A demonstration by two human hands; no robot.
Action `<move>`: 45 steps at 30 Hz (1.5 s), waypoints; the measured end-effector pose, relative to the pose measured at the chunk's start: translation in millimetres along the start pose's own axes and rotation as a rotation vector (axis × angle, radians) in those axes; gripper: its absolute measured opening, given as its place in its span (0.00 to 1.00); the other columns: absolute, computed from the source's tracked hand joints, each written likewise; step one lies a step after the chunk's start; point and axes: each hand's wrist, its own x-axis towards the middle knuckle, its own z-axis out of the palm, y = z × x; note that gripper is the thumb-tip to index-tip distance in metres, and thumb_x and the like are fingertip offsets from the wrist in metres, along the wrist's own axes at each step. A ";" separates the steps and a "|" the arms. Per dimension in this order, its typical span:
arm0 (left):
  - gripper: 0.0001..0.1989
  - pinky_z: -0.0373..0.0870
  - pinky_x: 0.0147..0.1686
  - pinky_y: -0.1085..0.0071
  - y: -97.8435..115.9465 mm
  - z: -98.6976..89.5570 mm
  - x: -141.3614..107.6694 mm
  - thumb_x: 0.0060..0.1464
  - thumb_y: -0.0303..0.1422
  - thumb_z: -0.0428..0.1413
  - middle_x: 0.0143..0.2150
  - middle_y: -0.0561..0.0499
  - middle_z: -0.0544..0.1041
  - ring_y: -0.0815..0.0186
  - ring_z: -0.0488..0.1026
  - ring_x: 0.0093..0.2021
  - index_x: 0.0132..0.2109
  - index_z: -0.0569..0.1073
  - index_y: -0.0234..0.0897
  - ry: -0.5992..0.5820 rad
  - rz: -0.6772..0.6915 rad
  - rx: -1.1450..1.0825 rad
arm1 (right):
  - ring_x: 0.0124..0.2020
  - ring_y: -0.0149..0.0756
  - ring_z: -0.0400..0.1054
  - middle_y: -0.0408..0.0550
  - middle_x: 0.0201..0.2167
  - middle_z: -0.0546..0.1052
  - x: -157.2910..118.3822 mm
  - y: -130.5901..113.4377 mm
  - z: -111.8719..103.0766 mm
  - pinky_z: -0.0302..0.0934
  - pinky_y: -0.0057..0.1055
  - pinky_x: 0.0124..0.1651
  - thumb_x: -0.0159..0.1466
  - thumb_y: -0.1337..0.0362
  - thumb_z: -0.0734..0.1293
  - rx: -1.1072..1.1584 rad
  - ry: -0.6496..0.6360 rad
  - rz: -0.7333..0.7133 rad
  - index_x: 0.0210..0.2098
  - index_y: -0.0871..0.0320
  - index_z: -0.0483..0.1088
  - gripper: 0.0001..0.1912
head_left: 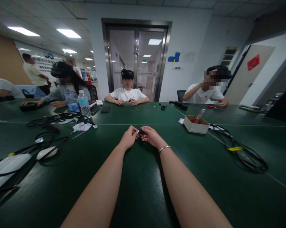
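Observation:
My left hand (129, 138) and my right hand (153, 137) meet above the green table (140, 190), ahead of me. Between their fingertips is a small black object with a silver end (141, 131), too small to name for sure. The left thumb and fingers pinch its silver end. From the other side, my right fingers close round the black part. A silver bangle (165, 149) circles my right wrist. Parts of the held object are covered by my fingers.
At right are a small open box (196, 126) holding a red-and-clear tube (200, 116) and a coiled black cable (248, 158). Water bottles (84, 104), papers (82, 126), cables and a white mouse (47, 153) lie left. A person in white (128, 94) sits opposite.

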 end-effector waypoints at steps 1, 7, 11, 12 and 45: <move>0.03 0.66 0.31 0.72 -0.2 0.0 0.0 0.56 0.28 0.50 0.28 0.53 0.72 0.70 0.70 0.28 0.39 0.65 0.36 -0.005 -0.002 0.004 | 0.17 0.27 0.67 0.44 0.22 0.71 -0.1 0.1 -0.6 0.65 0.22 0.20 0.64 0.71 0.61 0.010 -0.002 -0.005 0.38 0.60 0.63 0.03; 0.03 0.66 0.31 0.72 -2.9 -0.8 1.0 0.57 0.32 0.51 0.32 0.52 0.72 0.69 0.70 0.28 0.38 0.66 0.37 -0.009 -0.028 0.042 | 0.19 0.27 0.68 0.43 0.24 0.71 -0.3 0.5 -3.8 0.66 0.22 0.22 0.58 0.74 0.66 0.053 -0.008 -0.014 0.36 0.59 0.65 0.08; 0.07 0.64 0.33 0.71 -2.4 -2.0 1.8 0.57 0.35 0.51 0.34 0.52 0.69 0.69 0.68 0.29 0.34 0.68 0.37 0.052 -0.005 0.170 | 0.19 0.27 0.68 0.42 0.24 0.71 -0.4 0.6 -4.2 0.66 0.22 0.22 0.57 0.75 0.66 0.048 -0.008 -0.011 0.36 0.60 0.67 0.08; 0.08 0.64 0.34 0.71 -2.3 -2.2 2.2 0.57 0.36 0.50 0.34 0.51 0.68 0.69 0.68 0.30 0.33 0.69 0.37 0.060 0.006 0.197 | 0.19 0.27 0.68 0.43 0.24 0.71 -0.5 0.7 -4.1 0.66 0.22 0.22 0.57 0.75 0.66 0.045 -0.010 -0.010 0.36 0.60 0.67 0.08; 0.13 0.64 0.26 0.74 -2.2 -2.7 1.5 0.56 0.42 0.50 0.23 0.54 0.69 0.70 0.68 0.22 0.35 0.67 0.36 0.049 -0.023 -0.035 | 0.21 0.28 0.68 0.45 0.25 0.73 0.5 3.6 -5.6 0.67 0.24 0.25 0.56 0.75 0.65 0.052 -0.054 -0.021 0.36 0.60 0.68 0.09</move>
